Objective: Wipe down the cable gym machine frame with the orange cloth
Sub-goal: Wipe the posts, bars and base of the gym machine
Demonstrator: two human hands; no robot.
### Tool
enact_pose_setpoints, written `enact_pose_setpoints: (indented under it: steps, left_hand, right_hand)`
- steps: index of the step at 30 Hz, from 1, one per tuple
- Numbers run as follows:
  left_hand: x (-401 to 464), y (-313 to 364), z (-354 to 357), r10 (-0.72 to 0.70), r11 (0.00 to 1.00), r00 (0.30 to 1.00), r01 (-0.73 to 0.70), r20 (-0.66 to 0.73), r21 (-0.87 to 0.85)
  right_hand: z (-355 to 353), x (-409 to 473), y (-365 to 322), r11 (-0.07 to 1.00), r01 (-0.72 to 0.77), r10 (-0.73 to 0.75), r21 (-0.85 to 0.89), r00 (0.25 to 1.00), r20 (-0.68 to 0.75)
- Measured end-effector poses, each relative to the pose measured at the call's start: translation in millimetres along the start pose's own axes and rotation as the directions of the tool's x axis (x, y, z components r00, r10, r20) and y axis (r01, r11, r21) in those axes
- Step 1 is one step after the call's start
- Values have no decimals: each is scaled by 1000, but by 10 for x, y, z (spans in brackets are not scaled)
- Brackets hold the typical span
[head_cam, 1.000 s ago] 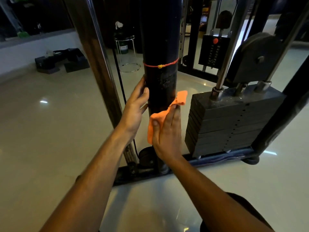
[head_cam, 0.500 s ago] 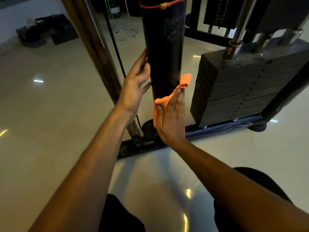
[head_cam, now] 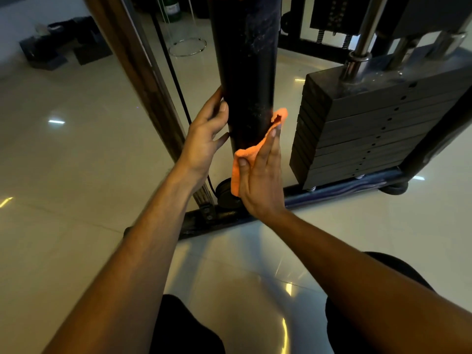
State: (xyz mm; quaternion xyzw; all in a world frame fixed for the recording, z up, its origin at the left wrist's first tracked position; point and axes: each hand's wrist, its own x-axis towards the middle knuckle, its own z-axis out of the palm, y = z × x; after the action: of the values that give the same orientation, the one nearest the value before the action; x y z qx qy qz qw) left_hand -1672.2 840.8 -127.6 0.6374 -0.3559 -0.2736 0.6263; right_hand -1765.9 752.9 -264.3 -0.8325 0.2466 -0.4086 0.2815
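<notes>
Dim indoor light leaves the black post (head_cam: 246, 72) nearly featureless, its surface showing only faint dusty smears near the top. Brighter light enters from the upper right, behind the weight stack (head_cam: 362, 129), and washes out the floor (head_cam: 76, 149) there. Small hard glints of ceiling lamps dot the glossy tiles at left and near the bottom centre, and soft shadows of the arms fall across them. The wide lens bows straight lines toward the edges, and the far background at upper left is soft and grainy.
</notes>
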Motion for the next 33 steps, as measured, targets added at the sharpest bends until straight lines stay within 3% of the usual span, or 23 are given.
enact_pose_setpoints:
  steps: [4,7,12,15,22,29,33]
  left_hand:
    - [-9,6,-9,-8,1000,1000,8,11,-9]
    - [-1,-1,-23,-24,1000,1000,24,11,-5]
    - [-58,-32,-28,-31,999,999,31,9,13]
    - [-75,-94,-36,-58,998,998,58,7,27]
    - [-34,-166,-55,-57,998,998,57,2,17]
    - [-67,-262,-51,-72,997,997,71,33,20]
    - [-65,-304,-58,-89,996,996,88,27,11]
  right_hand:
    - [-221,309,-279,995,35,-26,97,996,-86]
    - [-328,518,-300,990,132,-124,51,983,-136]
    - [-20,1,114,999,-14,15,-35,1000,12]
    - [21,-90,166,999,-30,33,-45,998,53]
    - [-156,333,-223,998,8,1,65,992,-129]
    - [62,-210,280,995,-30,40,-92,994,101]
    - [-3,-129,188,999,-47,48,-15,995,90]
